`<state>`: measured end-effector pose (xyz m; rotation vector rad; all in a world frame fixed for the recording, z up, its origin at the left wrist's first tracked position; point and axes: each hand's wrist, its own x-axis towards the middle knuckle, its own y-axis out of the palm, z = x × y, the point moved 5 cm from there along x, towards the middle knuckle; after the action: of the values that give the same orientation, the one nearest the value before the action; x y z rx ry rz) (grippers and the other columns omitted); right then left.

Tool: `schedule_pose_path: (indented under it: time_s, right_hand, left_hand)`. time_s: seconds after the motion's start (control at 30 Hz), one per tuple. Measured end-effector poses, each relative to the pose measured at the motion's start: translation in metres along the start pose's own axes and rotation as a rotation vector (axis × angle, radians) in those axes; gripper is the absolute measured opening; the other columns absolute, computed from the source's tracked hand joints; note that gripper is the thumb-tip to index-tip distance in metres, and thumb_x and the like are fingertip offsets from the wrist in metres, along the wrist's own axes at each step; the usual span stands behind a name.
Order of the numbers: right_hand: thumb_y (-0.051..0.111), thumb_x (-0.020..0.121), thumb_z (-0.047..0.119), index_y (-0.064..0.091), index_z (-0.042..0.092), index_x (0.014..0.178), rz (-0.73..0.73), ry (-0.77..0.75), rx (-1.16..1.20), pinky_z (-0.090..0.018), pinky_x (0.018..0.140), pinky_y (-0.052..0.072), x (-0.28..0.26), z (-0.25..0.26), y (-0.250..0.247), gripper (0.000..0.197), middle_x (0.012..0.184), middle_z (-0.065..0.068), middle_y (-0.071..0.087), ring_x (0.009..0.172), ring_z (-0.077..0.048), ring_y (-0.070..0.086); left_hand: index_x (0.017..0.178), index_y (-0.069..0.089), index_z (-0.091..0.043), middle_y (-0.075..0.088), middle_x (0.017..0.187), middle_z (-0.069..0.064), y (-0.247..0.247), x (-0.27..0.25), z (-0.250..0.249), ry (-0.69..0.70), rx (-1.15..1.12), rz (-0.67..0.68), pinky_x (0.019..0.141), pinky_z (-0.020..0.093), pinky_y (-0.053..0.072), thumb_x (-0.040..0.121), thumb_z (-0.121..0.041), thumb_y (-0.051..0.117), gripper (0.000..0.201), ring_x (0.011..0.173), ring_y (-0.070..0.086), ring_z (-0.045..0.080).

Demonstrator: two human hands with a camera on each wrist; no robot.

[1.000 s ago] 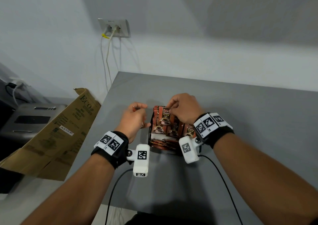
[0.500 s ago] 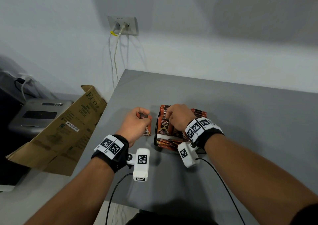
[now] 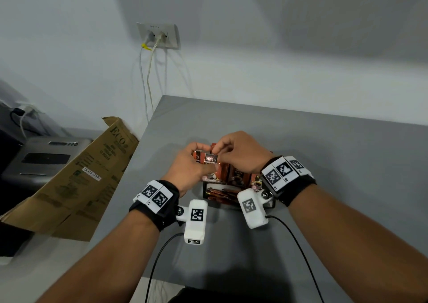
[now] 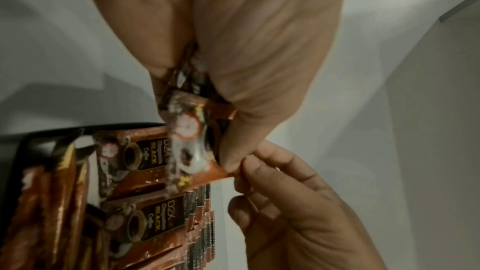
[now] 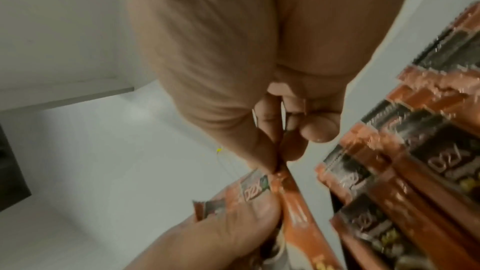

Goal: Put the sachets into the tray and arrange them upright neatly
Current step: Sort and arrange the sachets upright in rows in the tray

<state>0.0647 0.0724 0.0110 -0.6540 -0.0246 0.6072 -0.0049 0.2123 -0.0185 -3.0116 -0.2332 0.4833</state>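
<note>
Nearest, at bottom of the head view, both forearms come up from the lower corners, each w/ a black wrist strap carrying printed markers and a white camera block (image 3: 195,221) w/ a cable trailing off the front edge of the grey bench (image 3: 324,163).

Just above frame centre the two hands meet over the black tray (image 3: 207,190). Left hand (image 3: 190,163) has its fingers curled round a small bunch of sachets (image 3: 206,158), thumb pressed on the front one; the left wrist view shows the bunch (image 4: 187,130) sticking out of the fist. Right hand (image 3: 240,154) pinches the top edge of one sachet in that bunch betw. thumb and forefinger; the right wrist view shows the pinch (image 5: 275,163) on the orange corner, other fingers tucked in. Held sachets are off the bench, above the tray's left end.

Tray sits on the bench under and just behind the wrists. It holds more sachets: a row standing upright facing the camera (image 3: 238,177), some lying flat along the front (image 3: 222,192). Left wrist view shows "D2X BLACK Coffee" on the standing ones (image 4: 153,157).

Further off, left of frame, a cardboard box (image 3: 81,180) leans by the bench edge, w/ a grey machine (image 3: 46,159) behind it. At top, a wall socket (image 3: 158,35) w/ two white cords hanging down.
</note>
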Motion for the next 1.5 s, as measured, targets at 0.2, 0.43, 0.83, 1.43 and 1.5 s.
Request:
schedule_pose_path:
  time_s: [0.2,0.43,0.83,1.43,1.5]
  right_hand:
    - [0.061,0.086,0.003,0.074,0.022,0.083,-0.090,0.109,-0.194,-0.025,0.078,0.057,0.000,-0.025,-0.012,0.023,0.083,0.006,0.073,0.081,-0.010,0.069]
    - [0.056,0.090,-0.002,0.072,0.017,0.089,0.041,0.121,-0.332,-0.024,0.085,0.052,-0.001,-0.021,0.019,0.024,0.101,0.003,0.067,0.096,-0.015,0.065]
    - [0.067,0.086,0.020,0.075,0.022,0.096,-0.015,0.052,-0.104,-0.018,0.072,0.048,-0.009,-0.011,0.009,0.013,0.091,0.011,0.072,0.080,-0.002,0.065]
    - [0.068,0.088,0.007,0.073,0.014,0.097,-0.070,0.166,-0.405,-0.024,0.078,0.051,-0.028,-0.056,-0.008,0.012,0.102,0.000,0.070,0.091,-0.016,0.065]
    - [0.068,0.089,0.008,0.073,0.013,0.097,-0.056,0.154,-0.416,-0.026,0.081,0.053,-0.028,-0.055,-0.004,0.010,0.104,-0.001,0.070,0.093,-0.017,0.065]
  left_hand:
    - [0.102,0.062,-0.012,0.053,0.091,0.008,-0.010,0.006,0.007,-0.068,-0.021,-0.151,0.071,0.041,0.058,0.088,0.005,0.052,0.025,0.061,0.059,0.013]
    - [0.103,0.066,-0.012,0.068,0.086,0.009,-0.016,0.001,0.013,-0.081,0.043,-0.160,0.060,0.033,0.051,0.083,0.005,0.051,0.030,0.068,0.060,0.020]
    - [0.102,0.059,-0.013,0.073,0.088,0.014,-0.008,-0.006,0.007,0.013,0.053,-0.058,0.065,0.034,0.056,0.081,0.009,0.070,0.032,0.069,0.069,0.020]
    - [0.103,0.061,-0.021,0.076,0.091,-0.003,0.009,-0.004,0.011,0.018,0.311,0.052,0.084,0.046,0.059,0.086,-0.004,0.067,0.024,0.086,0.073,0.019]
    - [0.103,0.060,-0.022,0.075,0.090,-0.004,0.010,-0.006,0.010,0.018,0.332,0.064,0.083,0.046,0.059,0.087,-0.005,0.067,0.023,0.086,0.073,0.020]
